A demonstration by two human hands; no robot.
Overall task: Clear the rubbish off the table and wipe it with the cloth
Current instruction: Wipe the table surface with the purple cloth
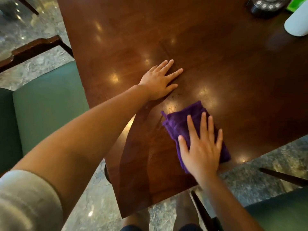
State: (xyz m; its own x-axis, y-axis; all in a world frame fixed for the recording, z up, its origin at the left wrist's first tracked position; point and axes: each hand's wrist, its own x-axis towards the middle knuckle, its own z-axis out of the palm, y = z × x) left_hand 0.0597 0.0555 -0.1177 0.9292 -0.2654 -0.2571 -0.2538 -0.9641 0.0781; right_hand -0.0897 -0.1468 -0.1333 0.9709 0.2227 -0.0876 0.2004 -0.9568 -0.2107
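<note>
A folded purple cloth [181,121] lies on the dark glossy wooden table [216,72] near its front corner. My right hand [200,148] presses flat on the cloth with straight, spread fingers and covers its near half. My left hand [159,81] rests palm down on the bare tabletop, a little to the left of and beyond the cloth, fingers straight. A few small droplets or crumbs show on the wood between my left hand and the cloth.
A white bottle [296,22], a dark round device [265,5] and something green [294,5] stand at the far right of the table. A green padded chair [48,104] is at the left, another [283,214] at the lower right. Marble floor surrounds the table.
</note>
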